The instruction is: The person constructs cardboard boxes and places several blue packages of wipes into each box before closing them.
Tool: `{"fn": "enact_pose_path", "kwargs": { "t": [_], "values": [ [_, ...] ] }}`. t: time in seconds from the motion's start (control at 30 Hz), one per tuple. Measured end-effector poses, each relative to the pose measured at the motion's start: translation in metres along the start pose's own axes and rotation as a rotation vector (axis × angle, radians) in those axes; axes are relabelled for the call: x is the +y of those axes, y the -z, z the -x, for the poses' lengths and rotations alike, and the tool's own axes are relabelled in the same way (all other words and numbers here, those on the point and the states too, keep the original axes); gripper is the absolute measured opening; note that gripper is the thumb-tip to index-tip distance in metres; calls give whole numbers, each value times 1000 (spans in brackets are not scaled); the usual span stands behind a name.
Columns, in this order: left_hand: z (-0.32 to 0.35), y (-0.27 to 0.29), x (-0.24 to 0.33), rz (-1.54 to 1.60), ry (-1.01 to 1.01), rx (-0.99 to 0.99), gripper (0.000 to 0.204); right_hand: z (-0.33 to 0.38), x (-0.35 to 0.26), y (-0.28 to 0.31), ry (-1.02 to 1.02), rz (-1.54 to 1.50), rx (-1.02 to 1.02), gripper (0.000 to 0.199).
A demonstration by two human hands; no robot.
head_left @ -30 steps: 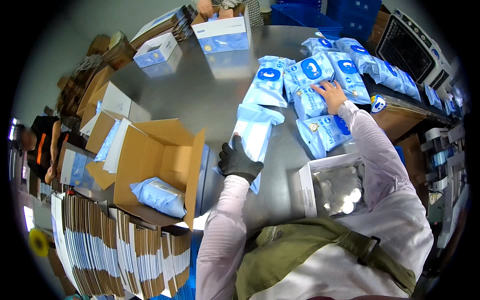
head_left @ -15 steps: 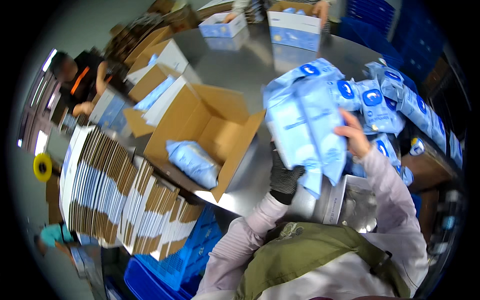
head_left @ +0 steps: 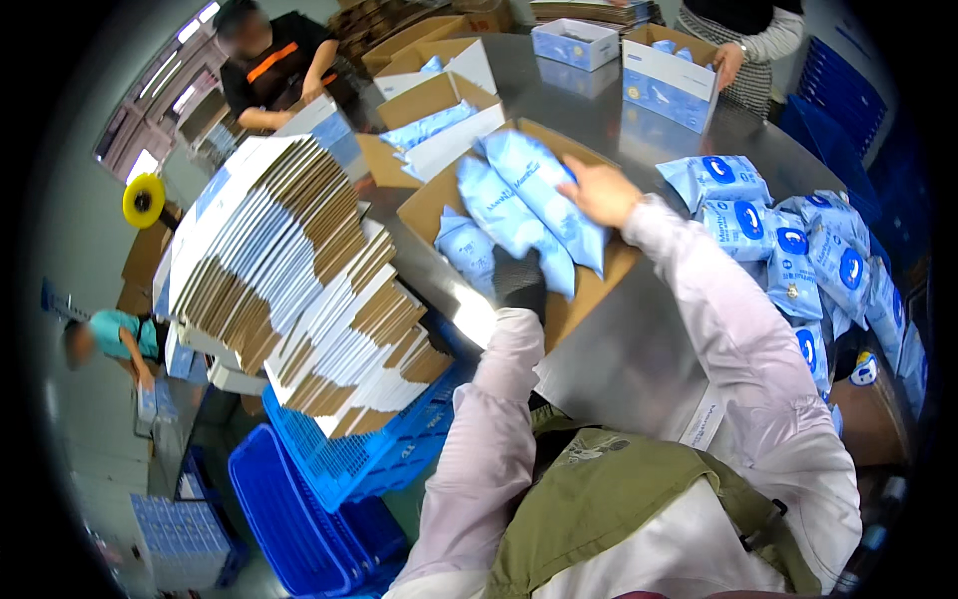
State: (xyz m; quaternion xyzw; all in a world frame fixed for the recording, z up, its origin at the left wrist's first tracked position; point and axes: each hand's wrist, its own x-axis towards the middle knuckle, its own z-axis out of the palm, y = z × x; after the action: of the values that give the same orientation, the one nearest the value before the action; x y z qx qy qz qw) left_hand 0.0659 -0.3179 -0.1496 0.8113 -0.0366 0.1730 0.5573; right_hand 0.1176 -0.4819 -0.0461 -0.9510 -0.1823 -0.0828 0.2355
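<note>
Two light blue soft packs (head_left: 547,188) lie side by side over the open cardboard box (head_left: 589,307), tilted down into it. My right hand (head_left: 605,192), bare, grips the right pack's edge, thumb and fingers closed against it. My left hand (head_left: 521,276), in a dark grey glove, holds the packs' near end from the left; its fingertips are partly hidden under them. Another blue pack (head_left: 465,252) sits inside the box at the left, beside my gloved hand. The box floor is mostly covered by the packs.
A pile of blue packs (head_left: 793,240) lies on the metal table at right. Stacked flat cartons (head_left: 269,260) stand at left above blue crates (head_left: 299,519). Other filled boxes (head_left: 439,120) stand beyond mine. Co-workers handle boxes across the table and at far left.
Both hands have carried the two packs leftward, from beside the pile into the box's opening. My view has turned, so the table and cartons appear shifted.
</note>
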Motion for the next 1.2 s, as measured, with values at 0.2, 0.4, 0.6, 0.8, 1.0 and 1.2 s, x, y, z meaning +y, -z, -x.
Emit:
{"fn": "enact_pose_path", "kwargs": {
  "t": [0.2,0.4,0.6,0.8,1.0,1.2],
  "values": [
    [35,-6,64,-830,-50,-441,72,17,21,-53,-83,197,-114,53],
    [85,21,96,-745,-486,-493,79,102,14,18,-9,214,-394,49],
    [94,57,75,-616,-605,-755,63,300,34,150,-492,-678,-580,22],
    [94,21,103,-514,-744,-949,48,400,22,30,-593,172,-221,75],
    [107,38,135,-607,-759,-1013,52,401,41,58,-596,-43,-2,21],
    [110,40,129,-630,-791,-984,52,415,47,102,-1015,-734,117,19]
  ]
}}
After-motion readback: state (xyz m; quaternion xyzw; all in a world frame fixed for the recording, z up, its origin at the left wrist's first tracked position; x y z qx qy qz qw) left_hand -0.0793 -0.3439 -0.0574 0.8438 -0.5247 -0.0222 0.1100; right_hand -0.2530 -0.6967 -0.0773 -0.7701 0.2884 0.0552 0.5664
